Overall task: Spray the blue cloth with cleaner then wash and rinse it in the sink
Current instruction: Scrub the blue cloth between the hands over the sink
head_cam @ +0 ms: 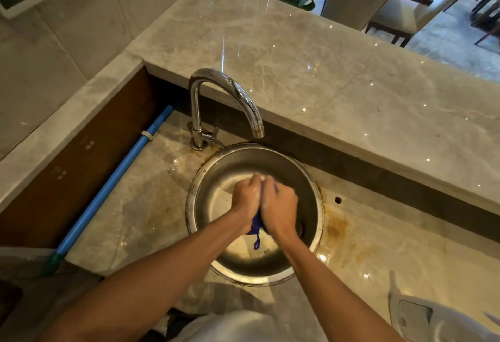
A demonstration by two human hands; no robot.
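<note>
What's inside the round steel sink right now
Inside the round steel sink, both soapy hands, left and right, squeeze a blue cloth; most of it is hidden.

Most of the blue cloth is hidden between the left hand and right hand; their fingertips are blurred.

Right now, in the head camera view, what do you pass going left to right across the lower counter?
Blue pole → faucet → left hand → right hand → small hole in the counter → white spray bottle.
</note>
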